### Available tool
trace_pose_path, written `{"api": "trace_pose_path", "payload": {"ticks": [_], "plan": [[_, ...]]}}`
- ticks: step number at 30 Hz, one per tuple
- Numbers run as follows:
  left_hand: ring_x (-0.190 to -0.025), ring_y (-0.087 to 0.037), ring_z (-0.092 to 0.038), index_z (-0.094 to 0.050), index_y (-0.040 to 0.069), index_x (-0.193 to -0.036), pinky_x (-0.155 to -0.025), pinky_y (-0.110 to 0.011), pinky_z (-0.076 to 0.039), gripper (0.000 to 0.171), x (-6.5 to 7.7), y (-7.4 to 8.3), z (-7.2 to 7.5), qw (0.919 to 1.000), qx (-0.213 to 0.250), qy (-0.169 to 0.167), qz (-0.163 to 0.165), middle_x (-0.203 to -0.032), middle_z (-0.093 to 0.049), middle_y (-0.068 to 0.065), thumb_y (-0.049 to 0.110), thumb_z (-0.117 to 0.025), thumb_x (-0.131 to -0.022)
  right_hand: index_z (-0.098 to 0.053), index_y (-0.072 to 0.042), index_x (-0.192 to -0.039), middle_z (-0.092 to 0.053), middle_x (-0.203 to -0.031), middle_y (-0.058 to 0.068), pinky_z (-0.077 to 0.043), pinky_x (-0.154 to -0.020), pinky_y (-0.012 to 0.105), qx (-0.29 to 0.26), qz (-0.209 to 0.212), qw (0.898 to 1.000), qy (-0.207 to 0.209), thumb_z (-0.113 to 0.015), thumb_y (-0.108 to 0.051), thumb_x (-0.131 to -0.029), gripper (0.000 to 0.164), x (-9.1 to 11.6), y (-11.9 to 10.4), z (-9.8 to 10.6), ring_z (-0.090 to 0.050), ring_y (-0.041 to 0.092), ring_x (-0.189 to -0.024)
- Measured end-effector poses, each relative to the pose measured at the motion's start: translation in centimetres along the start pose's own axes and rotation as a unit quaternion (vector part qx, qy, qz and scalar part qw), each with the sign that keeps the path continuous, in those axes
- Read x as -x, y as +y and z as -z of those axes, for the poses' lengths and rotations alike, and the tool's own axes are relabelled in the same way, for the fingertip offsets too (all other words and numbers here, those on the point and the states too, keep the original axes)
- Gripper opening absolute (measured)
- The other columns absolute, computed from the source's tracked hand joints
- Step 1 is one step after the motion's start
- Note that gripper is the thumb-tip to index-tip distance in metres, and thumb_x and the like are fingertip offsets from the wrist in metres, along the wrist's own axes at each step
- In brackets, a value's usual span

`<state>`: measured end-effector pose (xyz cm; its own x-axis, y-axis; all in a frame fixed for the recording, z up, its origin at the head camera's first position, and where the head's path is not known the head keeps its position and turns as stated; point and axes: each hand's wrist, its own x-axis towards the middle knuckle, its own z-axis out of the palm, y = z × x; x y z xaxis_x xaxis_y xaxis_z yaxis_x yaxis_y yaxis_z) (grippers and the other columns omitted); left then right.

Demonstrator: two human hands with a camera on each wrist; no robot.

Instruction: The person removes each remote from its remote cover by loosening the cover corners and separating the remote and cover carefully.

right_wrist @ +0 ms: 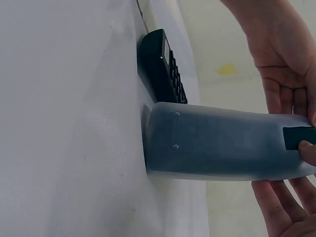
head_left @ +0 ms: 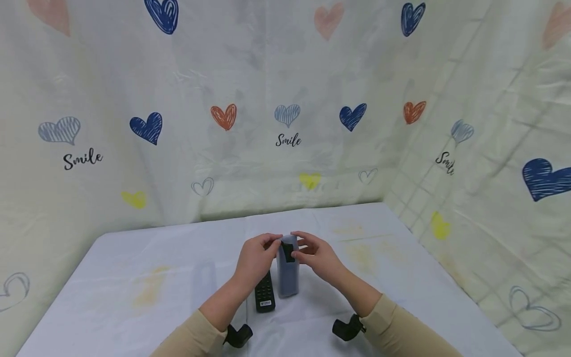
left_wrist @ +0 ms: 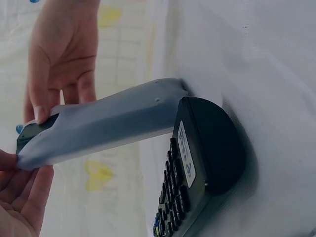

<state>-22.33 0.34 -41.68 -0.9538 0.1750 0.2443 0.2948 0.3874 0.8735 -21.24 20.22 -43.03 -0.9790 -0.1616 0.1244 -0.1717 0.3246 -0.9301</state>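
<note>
Two hands are together at the top of a bluish sleeve [head_left: 288, 280], fingers bent and nearly drawn together: the left hand [head_left: 256, 258] pinches its upper edge, while the right hand [head_left: 321, 255] grips the other side, thumb on the dark patch [head_left: 289, 251] near the top. Just to the left, a black remote [head_left: 264, 290] lies keys up on the white tabletop [head_left: 111, 277], its labelled end towards the person; in the left wrist view it covers part of the sleeve's lower end, and whether the two touch I cannot tell. Behind hangs a pale cloth [head_left: 178, 89] printed with hearts. The sleeve stands near the middle of the tabletop, its long axis close to upright, lower end down on the surface, dark patch facing the person
</note>
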Motion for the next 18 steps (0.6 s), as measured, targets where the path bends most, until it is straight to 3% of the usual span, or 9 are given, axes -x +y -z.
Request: {"api": "trace_pose_path", "payload": {"ticks": [7, 12, 18], "plan": [[-0.084, -0.015, -0.070, -0.075, 0.009, -0.112, -0.075, -0.034, -0.060, 0.022, -0.9, -0.7, 0.6, 0.9934, 0.100, -0.036, 0.043, -0.101, -0.073, -0.005, 0.022, -0.062, -0.099, -0.058, -0.022, -0.139, -0.064, -0.119, 0.009, -0.058, -0.083, 0.040, 0.012, 0.003, 1.000, -0.019, -0.074, -0.020, -0.090, 0.051, 0.0, 0.0, 0.2, -0.066, 0.028, -0.106], [-0.080, -0.015, -0.069, -0.073, 0.010, -0.113, -0.077, -0.040, -0.060, 0.022, -1.1, -0.8, 1.0, 0.9948, 0.074, -0.054, 0.044, -0.099, -0.072, -0.003, 0.023, -0.062, -0.100, -0.059, -0.023, -0.136, -0.065, -0.118, 0.008, -0.058, -0.083, 0.041, 0.024, 0.006, 0.999, -0.025, -0.075, -0.021, -0.090, 0.049, 0.1, -0.2, 0.1, -0.066, 0.028, -0.105], [-0.079, -0.015, -0.068, -0.073, 0.009, -0.112, -0.074, -0.034, -0.060, 0.020, -1.3, -0.4, 1.4, 0.9936, 0.065, -0.076, 0.052, -0.099, -0.071, -0.003, 0.020, -0.061, -0.100, -0.059, -0.024, -0.136, -0.065, -0.117, 0.006, -0.058, -0.083, 0.040, 0.039, 0.016, 0.999, -0.025, -0.076, -0.022, -0.089, 0.049, 0.1, 0.0, 0.0, -0.066, 0.026, -0.104]]}}
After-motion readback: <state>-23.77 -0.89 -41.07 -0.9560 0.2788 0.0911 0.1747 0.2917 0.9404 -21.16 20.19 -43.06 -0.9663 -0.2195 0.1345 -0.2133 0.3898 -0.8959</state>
